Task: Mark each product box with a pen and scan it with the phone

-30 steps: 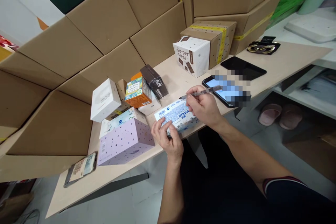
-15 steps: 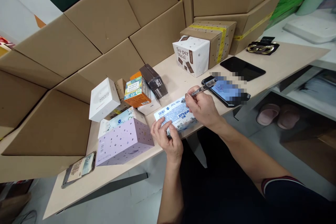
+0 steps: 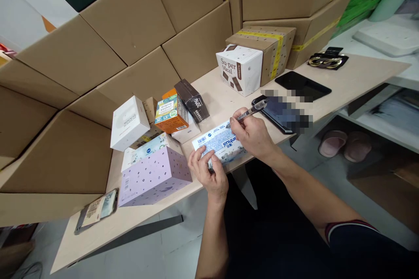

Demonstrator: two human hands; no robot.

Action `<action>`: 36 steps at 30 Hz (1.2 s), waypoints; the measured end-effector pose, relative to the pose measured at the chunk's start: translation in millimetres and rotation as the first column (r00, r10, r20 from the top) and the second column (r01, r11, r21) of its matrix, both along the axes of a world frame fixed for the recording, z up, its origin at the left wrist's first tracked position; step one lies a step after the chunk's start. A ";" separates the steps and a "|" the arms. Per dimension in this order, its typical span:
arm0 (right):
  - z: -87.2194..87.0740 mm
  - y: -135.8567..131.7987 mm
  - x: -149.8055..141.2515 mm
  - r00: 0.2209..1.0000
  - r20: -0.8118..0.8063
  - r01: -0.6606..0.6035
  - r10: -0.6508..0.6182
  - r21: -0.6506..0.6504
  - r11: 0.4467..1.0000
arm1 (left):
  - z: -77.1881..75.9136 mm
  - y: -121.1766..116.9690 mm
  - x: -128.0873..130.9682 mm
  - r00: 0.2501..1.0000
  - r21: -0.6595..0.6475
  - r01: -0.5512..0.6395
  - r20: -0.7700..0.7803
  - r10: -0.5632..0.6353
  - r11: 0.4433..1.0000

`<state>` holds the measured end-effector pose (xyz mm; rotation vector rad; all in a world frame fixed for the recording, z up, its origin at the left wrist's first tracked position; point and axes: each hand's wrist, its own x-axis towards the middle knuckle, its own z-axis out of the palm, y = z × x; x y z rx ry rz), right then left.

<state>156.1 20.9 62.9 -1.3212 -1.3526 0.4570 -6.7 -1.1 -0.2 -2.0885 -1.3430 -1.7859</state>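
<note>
Your right grip (image 3: pixel 247 133) clamped on pen (image 3: pixel 251 111), slanted so tip points at packet (image 3: pixel 214 141) between both grips. Left grip (image 3: pixel 211 174) rests on packet, fingers apart, seemingly steadying it against bench (image 3: pixel 222 105). Phone (image 3: pixel 277 116): beyond right grip.

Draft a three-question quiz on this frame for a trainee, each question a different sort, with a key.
1. Multiple choice: what is the left hand touching?
(a) a phone
(b) the blue-and-white pack
(c) a purple box
2. True or false: the pen is held in the left hand.
3. Fill in: the white box beside the taped carton reads "Su-per ____".

Key: 1. b. 2. False; the right hand holds the pen. 3. Meal.
</note>
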 end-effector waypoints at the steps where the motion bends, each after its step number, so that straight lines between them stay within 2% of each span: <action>1: -0.5 -0.2 0.0 1.000 -0.007 -0.002 0.002 0.000 1.000 | -0.1 -0.1 -0.2 1.000 0.000 0.001 -0.001 -0.001 1.000; 3: -1.1 -1.2 -0.7 0.998 -0.060 -0.014 0.013 -0.014 1.000 | -0.2 -0.3 -0.5 1.000 -0.004 -0.001 -0.005 0.001 1.000; 5: -1.4 -2.4 -1.9 0.980 -0.199 -0.035 0.030 -0.022 0.999 | -0.2 -0.4 -0.7 1.000 -0.014 -0.005 0.000 0.005 1.000; 7: -2.3 -2.6 -1.3 0.930 -0.364 -0.031 0.040 0.031 0.999 | -0.2 -0.4 -0.8 1.000 -0.023 -0.009 0.017 0.009 1.000; 10: -7.9 0.5 9.5 0.889 -0.458 0.101 -0.018 0.158 0.982 | -0.5 -0.4 -0.8 0.999 -0.026 -0.008 0.041 0.009 1.000; 12: -15.2 3.8 23.9 0.932 -0.345 0.186 -0.112 0.190 0.964 | -0.8 -0.4 -0.8 0.999 -0.026 -0.012 0.037 0.013 1.000; 14: -23.2 6.1 40.1 0.985 -0.056 0.168 -0.160 0.176 0.970 | -1.2 -0.4 -0.6 0.999 -0.027 -0.020 0.029 0.021 0.999; 15: -26.4 6.6 47.1 0.980 0.133 0.130 -0.149 0.137 0.982 | -1.3 -0.3 -0.4 0.999 -0.027 -0.024 0.028 0.024 0.999; 16: -28.8 6.5 52.5 0.941 0.319 0.095 -0.114 0.075 0.993 | -1.4 -0.2 -0.1 0.999 -0.026 -0.027 0.029 0.028 0.999; 18: -30.4 5.4 57.5 0.798 0.603 0.057 0.002 -0.079 0.995 | -1.4 0.2 0.5 0.999 -0.024 -0.032 0.030 0.033 0.999; 20: -28.5 4.6 55.3 0.654 0.749 0.060 0.101 -0.184 0.981 | -1.3 0.7 1.0 0.999 -0.016 -0.032 0.031 0.032 0.999; 22: -25.5 5.8 49.7 0.565 0.811 0.042 0.155 -0.215 0.976 | -1.3 1.3 1.3 0.999 -0.007 -0.028 0.031 0.028 1.000; 24: -24.0 9.7 44.5 0.534 0.825 0.012 0.186 -0.227 0.974 | -1.4 1.8 1.3 0.999 -0.003 -0.027 0.030 0.027 1.000; 28: -29.0 16.0 42.8 0.570 0.787 -0.042 0.234 -0.257 0.966 | -2.2 2.7 0.7 0.999 -0.014 -0.032 0.032 0.033 0.999; 31: -36.2 7.1 49.5 0.650 0.747 -0.042 0.137 -0.145 0.989 | -3.6 3.0 0.1 0.998 -0.031 -0.036 0.045 0.037 0.999; 32: -38.3 0.9 53.1 0.675 0.735 0.005 0.062 -0.089 0.996 | -4.1 3.0 -0.1 0.998 -0.036 -0.035 0.051 0.037 0.999; 34: -41.7 -13.8 62.4 0.689 0.712 0.201 -0.137 -0.006 0.980 | -5.1 2.7 -0.3 0.998 -0.046 -0.029 0.062 0.032 0.999; 36: -44.1 -27.1 73.4 0.651 0.698 0.419 -0.298 -0.003 0.908 | -5.9 2.3 -0.4 0.997 -0.055 -0.017 0.079 0.021 0.998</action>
